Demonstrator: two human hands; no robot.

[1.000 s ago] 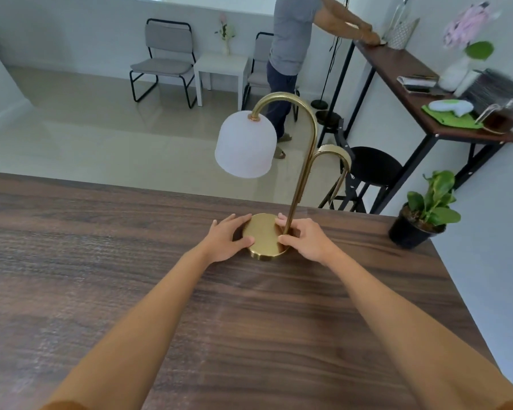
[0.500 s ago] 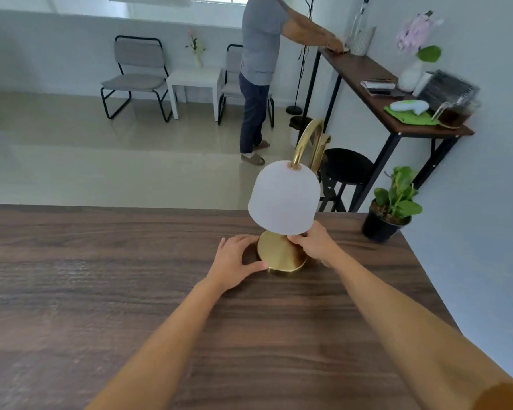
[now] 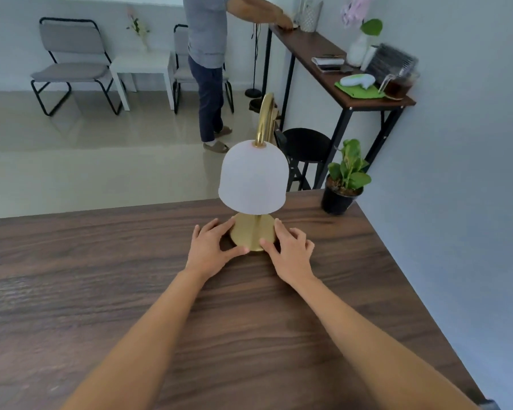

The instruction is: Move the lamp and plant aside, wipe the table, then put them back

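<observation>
A brass lamp (image 3: 253,179) with a white dome shade stands upright near the far edge of the dark wooden table (image 3: 107,279). The shade faces me and hides most of the stem. My left hand (image 3: 212,247) and my right hand (image 3: 289,250) rest on the table with their fingers against either side of the lamp's round brass base. A small green plant in a black pot (image 3: 342,184) sits at the table's far right corner, right of the lamp and apart from it.
A grey wall runs along the table's right edge. Beyond the far edge stand a black stool (image 3: 305,143) and a narrow console table (image 3: 338,66) with a green cloth, a vase and other items. A person (image 3: 208,54) stands there. Chairs and a white side table stand at the back.
The lamp has been turned on its base, so the shade now points toward me instead of left. My right hand moved from the stem to the base's right side. The view shifted.
</observation>
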